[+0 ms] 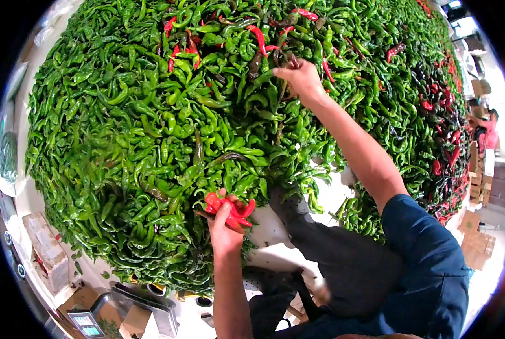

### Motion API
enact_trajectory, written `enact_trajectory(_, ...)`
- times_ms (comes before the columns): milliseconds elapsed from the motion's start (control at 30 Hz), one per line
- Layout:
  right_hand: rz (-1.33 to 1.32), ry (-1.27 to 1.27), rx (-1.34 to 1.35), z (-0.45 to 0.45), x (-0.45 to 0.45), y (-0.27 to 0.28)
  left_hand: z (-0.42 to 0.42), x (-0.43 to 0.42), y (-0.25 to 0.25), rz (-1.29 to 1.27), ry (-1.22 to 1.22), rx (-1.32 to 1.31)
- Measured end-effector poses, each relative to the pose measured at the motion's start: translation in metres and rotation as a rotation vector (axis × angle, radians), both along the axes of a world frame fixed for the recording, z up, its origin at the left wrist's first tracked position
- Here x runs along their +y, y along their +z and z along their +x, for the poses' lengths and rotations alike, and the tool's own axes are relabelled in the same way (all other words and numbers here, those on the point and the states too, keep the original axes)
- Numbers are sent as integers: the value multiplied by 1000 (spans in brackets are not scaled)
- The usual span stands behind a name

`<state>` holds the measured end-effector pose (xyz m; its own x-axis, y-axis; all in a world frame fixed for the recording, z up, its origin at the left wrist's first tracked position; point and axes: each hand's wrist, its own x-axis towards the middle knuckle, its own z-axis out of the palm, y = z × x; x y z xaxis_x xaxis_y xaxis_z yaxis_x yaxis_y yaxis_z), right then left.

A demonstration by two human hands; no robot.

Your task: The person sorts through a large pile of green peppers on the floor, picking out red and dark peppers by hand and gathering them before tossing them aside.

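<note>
My left hand (226,230) is closed around several red chili peppers (242,216), low over the front of a large heap of green chili peppers (122,101). A thin brownish pepper (205,214) sticks out beside the fingers. Farther up the heap, my right hand (302,80) reaches in with its fingers curled together. Something dark shows at those fingertips, but I cannot make out what it is. Close to that hand lie a curved red pepper (258,39) and a dark pepper (255,65). More red peppers (192,51) are scattered to its left.
Darker and red peppers (447,101) cover the right side of the heap. A foam box (46,251) stands at the left, and a digital scale display (87,324) is at lower left. Cardboard boxes (477,240) and another person (488,133) are at the far right.
</note>
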<state>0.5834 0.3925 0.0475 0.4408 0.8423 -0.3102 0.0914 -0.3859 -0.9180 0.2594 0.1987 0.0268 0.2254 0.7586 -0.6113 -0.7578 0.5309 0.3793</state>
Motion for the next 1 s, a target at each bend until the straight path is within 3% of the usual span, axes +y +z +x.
enact_trajectory(67, 305, 28, -582, 4, 33, -12, -2, -2, -2, 9, -26, -3)
enact_trajectory(133, 65, 124, -755, 4, 62, -8, -5, -4, -5, 28, -25, 7)
enact_trajectory(233, -303, 172, -853, 1, 94, -15, -10, -8, -10, 5, -11, 17)
enact_trajectory(367, -297, 216, -838, -1, 100, -21, -14, -13, -13, -59, 11, 17)
enact_trajectory(467, -202, 70, -896, -4, 95, -31, -14, -12, -17, -72, 14, 8)
enact_trajectory(533, -55, -32, -831, 6, 90, -36, -14, -13, -15, -70, 27, 1)
enact_trajectory(633, -48, -153, -669, 18, 88, -44, -16, -14, -19, -80, 31, -6)
enact_trajectory(733, -249, -104, -287, 23, 84, -40, -17, -16, -23, -74, 47, -19)
enact_trajectory(867, -310, -140, 190, 21, 90, -18, -19, -17, -25, -74, 39, -19)
enact_trajectory(1000, -551, -4, 486, 42, 112, -24, -21, -16, -21, -95, 35, 7)
